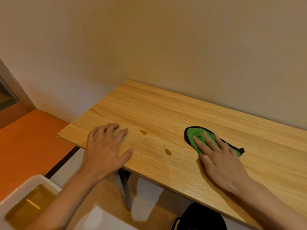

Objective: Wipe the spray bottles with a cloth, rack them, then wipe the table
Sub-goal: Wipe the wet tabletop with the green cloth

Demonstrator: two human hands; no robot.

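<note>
The left hand [106, 150] rests on the table's [166, 105] near edge, fingers spread, holding nothing. The right hand [221, 161] presses straight fingers flat on the one green cloth [196, 135], which lies mid-table. The cloth looks soft, light and limp, so it is probably best driven from its middle under a flat palm. Two amber drops [168, 151] lie between the hands, and no spray bottles show.

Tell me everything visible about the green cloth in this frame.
The green cloth is a fuzzy, microfibre-looking rag with black edging and a small black loop at its right end. It lies flat on the wooden table, right of two amber drops and not touching them. The right hand presses on it with straight fingers, hiding its middle.
</note>
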